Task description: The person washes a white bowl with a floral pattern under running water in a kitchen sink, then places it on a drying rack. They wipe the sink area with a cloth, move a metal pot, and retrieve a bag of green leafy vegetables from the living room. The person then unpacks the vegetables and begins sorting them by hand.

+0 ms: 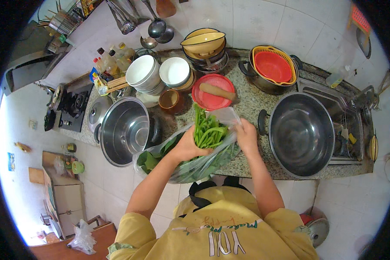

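Note:
A clear plastic bag (225, 116) of leafy greens lies at the counter's front edge, before my body. My left hand (190, 145) is closed around the bunch of green stems (210, 134), whose cut ends point up and away from me. Broad dark leaves (149, 161) show through the plastic at the lower left. My right hand (246, 133) pinches the bag's open rim on the right side. Just beyond the bag sits a red plastic basket (212, 102) with a wooden rolling pin (218, 92) across it.
On the left stands a deep steel pot (125, 130). A large dark wok (301, 134) is at the right, overlapping the sink (349, 130). Behind are stacked white bowls (141, 71), a brown clay pot (170, 100), yellow enamel basins (203, 42) and a pot with a red basket (273, 66).

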`<state>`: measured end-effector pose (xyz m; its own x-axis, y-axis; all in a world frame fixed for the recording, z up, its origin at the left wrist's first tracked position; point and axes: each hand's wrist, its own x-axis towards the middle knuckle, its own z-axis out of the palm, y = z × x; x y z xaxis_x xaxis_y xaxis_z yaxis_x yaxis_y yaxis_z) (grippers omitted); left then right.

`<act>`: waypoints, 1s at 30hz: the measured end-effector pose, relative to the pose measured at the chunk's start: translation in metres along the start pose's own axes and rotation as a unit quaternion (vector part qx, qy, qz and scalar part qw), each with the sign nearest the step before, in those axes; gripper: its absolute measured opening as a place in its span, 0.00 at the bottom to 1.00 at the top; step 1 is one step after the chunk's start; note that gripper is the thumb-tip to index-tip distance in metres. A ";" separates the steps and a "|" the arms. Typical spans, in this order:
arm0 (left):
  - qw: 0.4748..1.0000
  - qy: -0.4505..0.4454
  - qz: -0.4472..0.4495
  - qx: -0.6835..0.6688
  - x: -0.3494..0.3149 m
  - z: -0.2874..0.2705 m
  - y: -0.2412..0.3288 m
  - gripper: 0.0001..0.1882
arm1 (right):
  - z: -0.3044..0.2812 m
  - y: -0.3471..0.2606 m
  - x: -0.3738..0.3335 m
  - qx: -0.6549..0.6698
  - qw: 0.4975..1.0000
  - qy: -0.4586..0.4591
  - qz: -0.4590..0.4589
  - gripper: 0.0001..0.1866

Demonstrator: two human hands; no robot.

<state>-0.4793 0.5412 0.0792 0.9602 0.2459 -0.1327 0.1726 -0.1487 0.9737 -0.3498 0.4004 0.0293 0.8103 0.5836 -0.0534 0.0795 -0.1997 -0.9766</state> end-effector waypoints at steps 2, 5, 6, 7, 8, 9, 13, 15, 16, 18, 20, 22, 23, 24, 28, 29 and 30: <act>1.000 -0.003 -0.021 0.014 -0.004 -0.005 -0.005 0.33 | 0.005 0.007 0.002 -0.011 0.999 0.018 -0.035 0.10; 1.000 -0.010 0.002 0.005 -0.009 -0.006 0.004 0.27 | 0.007 0.008 0.000 -0.075 0.995 0.023 -0.054 0.11; 1.000 -0.028 0.005 0.014 -0.011 -0.006 0.009 0.26 | 0.009 0.008 0.000 -0.109 0.991 0.040 -0.068 0.11; 0.999 -0.045 0.008 0.023 -0.011 -0.007 0.014 0.25 | 0.010 0.010 -0.001 -0.144 0.985 0.056 -0.081 0.12; 0.997 -0.063 0.012 0.032 -0.012 -0.007 0.017 0.25 | 0.012 0.011 -0.001 -0.179 0.977 0.073 -0.094 0.13; 0.998 -0.053 0.014 -0.001 -0.013 -0.008 0.019 0.25 | 0.013 0.006 -0.002 -0.171 0.979 0.070 -0.089 0.15; 0.993 0.040 -0.020 -0.107 -0.015 -0.020 0.018 0.23 | 0.008 -0.015 -0.003 -0.176 0.978 0.037 -0.105 0.23; 0.991 0.075 0.006 -0.111 -0.015 -0.025 0.020 0.26 | 0.004 -0.015 -0.003 -0.209 0.967 0.026 -0.142 0.25; 0.989 0.094 0.019 -0.113 -0.015 -0.027 0.020 0.27 | 0.001 -0.013 -0.004 -0.233 0.958 0.027 -0.166 0.26; 0.982 0.130 0.049 -0.124 -0.014 -0.027 0.023 0.26 | 0.000 -0.017 -0.007 -0.237 0.949 0.031 -0.207 0.27; 0.979 0.142 0.074 -0.130 -0.014 -0.023 0.040 0.26 | -0.002 -0.042 -0.016 -0.202 0.949 0.030 -0.239 0.28; 0.979 0.149 0.061 -0.125 -0.016 -0.022 0.041 0.25 | -0.006 -0.069 -0.027 -0.184 0.934 0.069 -0.300 0.24; 0.980 0.151 0.059 -0.117 -0.019 -0.023 0.039 0.25 | -0.007 -0.075 -0.030 -0.173 0.924 0.088 -0.330 0.22; 0.981 0.150 0.056 -0.110 -0.020 -0.023 0.036 0.25 | -0.008 -0.073 -0.034 -0.148 0.928 0.023 -0.340 0.19; 0.972 0.164 0.065 -0.156 -0.024 -0.021 0.033 0.24 | -0.014 -0.071 -0.046 -0.170 0.926 -0.190 -0.279 0.07; 0.969 0.175 0.067 -0.160 -0.025 -0.021 0.033 0.24 | -0.016 -0.065 -0.048 -0.222 0.916 -0.236 -0.237 0.07; 0.966 0.188 0.069 -0.161 -0.027 -0.022 0.036 0.24 | -0.018 -0.058 -0.050 -0.271 0.899 -0.282 -0.195 0.07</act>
<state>-0.5040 0.5502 0.1217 0.8115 0.5840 0.0201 -0.0870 0.0866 0.9924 -0.3839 0.3686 0.0927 0.2479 0.9685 0.0246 0.6890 -0.1584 -0.7072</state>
